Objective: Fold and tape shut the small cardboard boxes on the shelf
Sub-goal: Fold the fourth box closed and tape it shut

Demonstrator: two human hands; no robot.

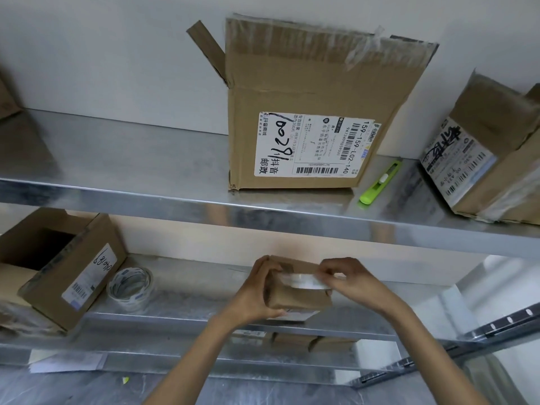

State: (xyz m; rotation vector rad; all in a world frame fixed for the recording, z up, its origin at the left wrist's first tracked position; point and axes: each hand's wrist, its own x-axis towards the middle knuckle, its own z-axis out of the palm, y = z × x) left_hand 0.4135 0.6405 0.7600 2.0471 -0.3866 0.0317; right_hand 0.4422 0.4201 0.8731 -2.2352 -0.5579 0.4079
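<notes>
Taping step: your left hand (258,290) grips small box (298,298), right hand (349,280) pinches tape roll (306,281); next pull tape across its top

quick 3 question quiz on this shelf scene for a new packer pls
1. True or false: the green cutter lies on the upper shelf.
2. The left hand grips the small box. What does the right hand hold on top of it? A cutter B tape roll C label
3. Which shelf holds the spare tape roll?
Key: 1 true; 2 B; 3 lower shelf
</notes>
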